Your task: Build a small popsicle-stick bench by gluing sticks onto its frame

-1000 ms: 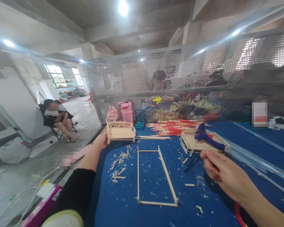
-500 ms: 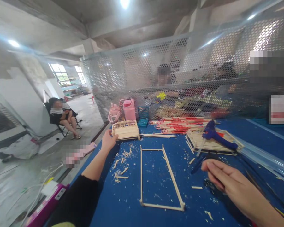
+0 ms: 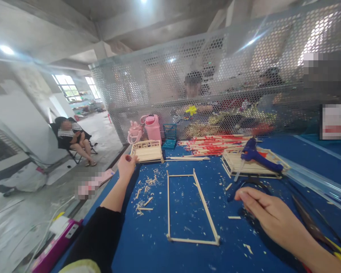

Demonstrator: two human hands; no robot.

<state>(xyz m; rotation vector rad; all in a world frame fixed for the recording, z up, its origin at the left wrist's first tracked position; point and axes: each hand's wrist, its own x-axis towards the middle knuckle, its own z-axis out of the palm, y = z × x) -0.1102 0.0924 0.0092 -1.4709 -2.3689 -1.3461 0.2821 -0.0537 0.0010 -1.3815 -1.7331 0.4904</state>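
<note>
My left hand (image 3: 126, 167) is beside the near left corner of a small model built of wooden sticks (image 3: 146, 152). Its fingers are bent and look parted, with a gap between thumb and index finger; a fingertip is close to the model or touching it. My right hand (image 3: 265, 210) hovers over the right side of the table, thumb pressed to curled fingers; anything in that pinch is hidden. Between my hands, a rectangular frame of thin wooden sticks (image 3: 192, 239) lies on the blue table (image 3: 187, 208), with short posts at its corners.
A blue glue gun (image 3: 252, 155) rests on another stick model (image 3: 230, 163). Behind are red-and-natural sticks (image 3: 213, 144), pink bottles (image 3: 152, 129) and a perforated metal screen (image 3: 165, 83). Scissors (image 3: 308, 220) lie right, wood scraps (image 3: 143, 208) left. A person (image 3: 74, 138) sits at far left.
The fingers of my left hand have loosened and drawn back from the model's corner. My right hand keeps its pinch. The whole view has shifted slightly.
</note>
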